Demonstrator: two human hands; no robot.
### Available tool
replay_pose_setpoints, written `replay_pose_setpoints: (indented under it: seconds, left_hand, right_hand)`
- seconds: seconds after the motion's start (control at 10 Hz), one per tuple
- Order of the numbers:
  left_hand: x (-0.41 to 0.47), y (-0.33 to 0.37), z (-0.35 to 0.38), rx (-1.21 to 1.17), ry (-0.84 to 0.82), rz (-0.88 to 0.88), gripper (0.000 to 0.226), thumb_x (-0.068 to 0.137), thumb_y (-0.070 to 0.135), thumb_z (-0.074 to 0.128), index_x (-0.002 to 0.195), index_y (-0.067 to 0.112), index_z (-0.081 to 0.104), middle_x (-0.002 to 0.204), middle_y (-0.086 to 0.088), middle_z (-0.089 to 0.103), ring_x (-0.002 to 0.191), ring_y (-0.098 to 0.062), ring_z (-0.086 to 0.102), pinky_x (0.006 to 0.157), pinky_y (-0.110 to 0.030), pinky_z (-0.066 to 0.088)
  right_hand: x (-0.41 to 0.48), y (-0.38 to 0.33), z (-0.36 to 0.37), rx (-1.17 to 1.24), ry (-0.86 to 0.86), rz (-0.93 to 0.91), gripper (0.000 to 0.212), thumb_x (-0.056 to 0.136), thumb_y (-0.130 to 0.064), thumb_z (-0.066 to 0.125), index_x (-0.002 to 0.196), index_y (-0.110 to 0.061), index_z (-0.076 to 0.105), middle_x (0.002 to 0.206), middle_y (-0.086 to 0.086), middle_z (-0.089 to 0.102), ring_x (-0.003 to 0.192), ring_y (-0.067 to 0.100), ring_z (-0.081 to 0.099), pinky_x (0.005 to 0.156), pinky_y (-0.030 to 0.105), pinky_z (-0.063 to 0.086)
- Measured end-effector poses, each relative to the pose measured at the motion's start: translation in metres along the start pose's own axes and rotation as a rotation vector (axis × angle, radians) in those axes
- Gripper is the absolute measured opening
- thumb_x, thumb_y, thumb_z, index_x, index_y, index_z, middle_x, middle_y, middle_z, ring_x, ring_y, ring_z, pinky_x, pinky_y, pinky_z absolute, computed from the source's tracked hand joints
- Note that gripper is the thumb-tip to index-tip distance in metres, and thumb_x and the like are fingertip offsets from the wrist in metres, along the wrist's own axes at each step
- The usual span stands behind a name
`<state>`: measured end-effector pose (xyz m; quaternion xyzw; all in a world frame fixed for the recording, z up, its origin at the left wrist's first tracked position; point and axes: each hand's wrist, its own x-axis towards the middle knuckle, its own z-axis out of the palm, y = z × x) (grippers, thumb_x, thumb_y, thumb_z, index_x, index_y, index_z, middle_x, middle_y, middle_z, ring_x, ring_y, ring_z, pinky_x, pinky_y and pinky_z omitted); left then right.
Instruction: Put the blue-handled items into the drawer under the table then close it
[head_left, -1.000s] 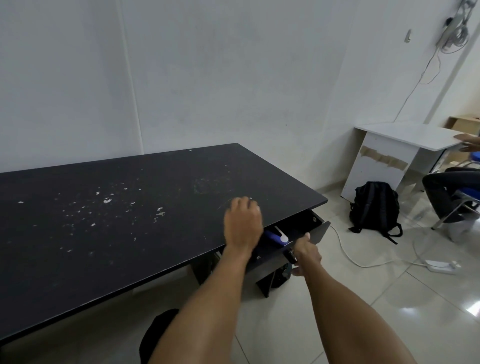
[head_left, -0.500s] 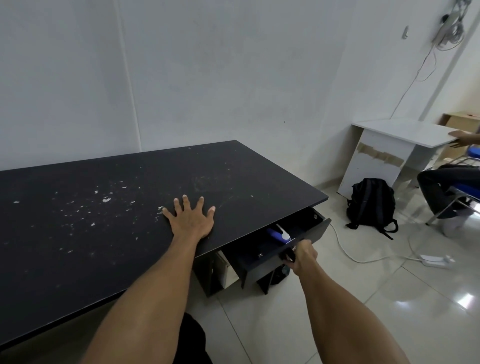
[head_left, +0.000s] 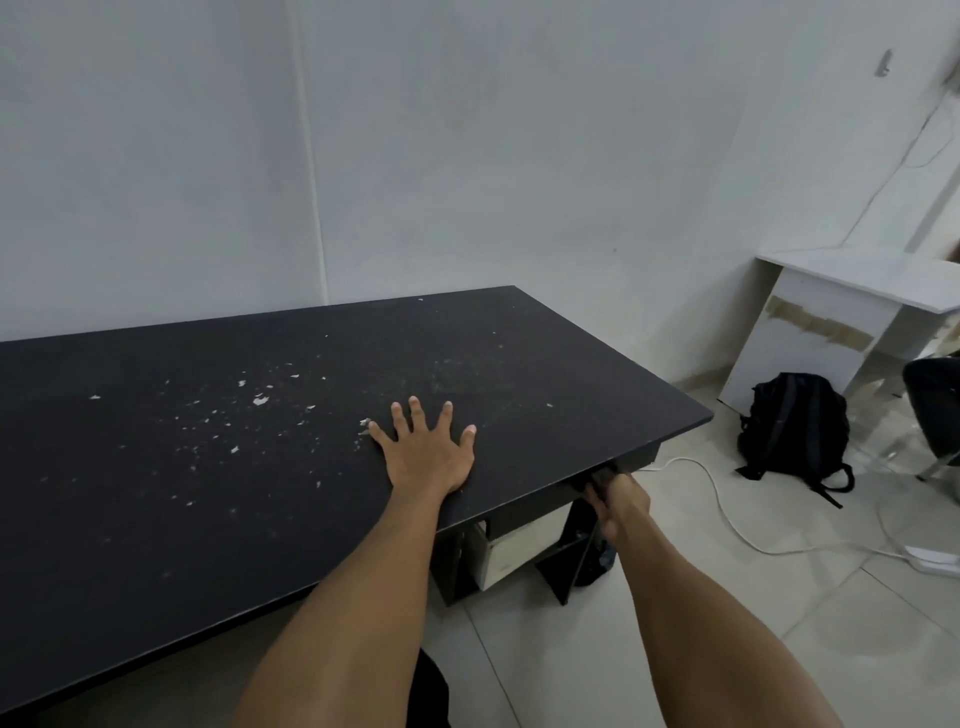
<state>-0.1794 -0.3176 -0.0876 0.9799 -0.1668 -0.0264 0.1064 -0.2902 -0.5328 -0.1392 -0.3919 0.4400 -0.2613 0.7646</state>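
I see the left hand (head_left: 427, 451) spread flat on the table (head_left: 208, 467) — right hand (head_left: 621, 501) clenched on the drawer (head_left: 608, 480) handle beside it.

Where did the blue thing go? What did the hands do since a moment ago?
The right hand pushed the drawer in under the table, so the blue things inside are hidden now. The left hand left the drawer and lies flat on the tabletop. The right hand kept its grip on the drawer handle; the backpack stayed put.

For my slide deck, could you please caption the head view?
Left hand flat on the black table; right hand grips the drawer handle, drawer pushed in.
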Motion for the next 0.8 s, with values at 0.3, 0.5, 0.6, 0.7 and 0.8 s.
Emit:
replay_pose_setpoints:
  seconds: [0.3,0.5,0.6,0.7,0.8]
  left_hand:
    - [0.007,0.0,0.006,0.0,0.037,-0.012,0.068,0.092,0.066,0.01,0.153,0.038,0.006,0.163,-0.011,-0.004,0.148,-0.037,-0.01,0.11,-0.067,-0.01]
    - [0.008,-0.001,0.006,0.002,0.039,-0.006,0.068,0.092,0.066,0.011,0.153,0.037,0.007,0.163,-0.012,-0.003,0.148,-0.037,-0.01,0.109,-0.067,-0.011]
    - [0.009,-0.002,0.005,-0.002,0.033,-0.004,0.068,0.092,0.066,0.011,0.153,0.037,0.006,0.163,-0.012,-0.004,0.148,-0.037,-0.011,0.109,-0.067,-0.01]
    - [0.006,-0.003,0.001,-0.011,0.003,0.016,0.068,0.093,0.066,0.011,0.153,0.036,0.006,0.163,-0.012,-0.005,0.148,-0.036,-0.012,0.11,-0.066,-0.011]
    - [0.007,-0.01,-0.001,-0.018,0.0,0.016,0.068,0.093,0.066,0.009,0.153,0.036,0.006,0.162,-0.013,-0.008,0.148,-0.035,-0.013,0.11,-0.066,-0.011]
  right_hand:
    - [-0.001,0.014,0.036,0.119,-0.079,0.045,0.025,0.099,-0.011,0.045,0.118,-0.011,0.062,0.109,0.01,0.067,0.08,0.025,0.064,0.09,0.041,0.055]
    - [0.0,0.006,0.03,0.199,-0.057,0.096,0.03,0.098,-0.017,0.038,0.115,-0.011,0.063,0.094,0.009,0.068,0.08,0.027,0.064,0.078,0.043,0.056]
    - [-0.006,-0.012,0.037,0.275,0.135,0.061,0.047,0.096,-0.041,0.04,0.126,-0.013,0.062,0.114,0.01,0.07,0.102,0.033,0.065,0.092,0.046,0.054]
    - [-0.009,-0.03,0.048,-0.099,0.464,-0.168,0.067,0.096,-0.055,0.035,0.148,-0.012,0.034,0.148,0.019,0.046,0.133,0.041,0.045,0.108,0.052,0.036]
    - [-0.021,-0.037,0.07,-0.579,0.508,-0.541,0.069,0.096,-0.052,0.04,0.151,-0.014,0.026,0.158,0.022,0.027,0.147,0.039,0.022,0.116,0.056,0.021]
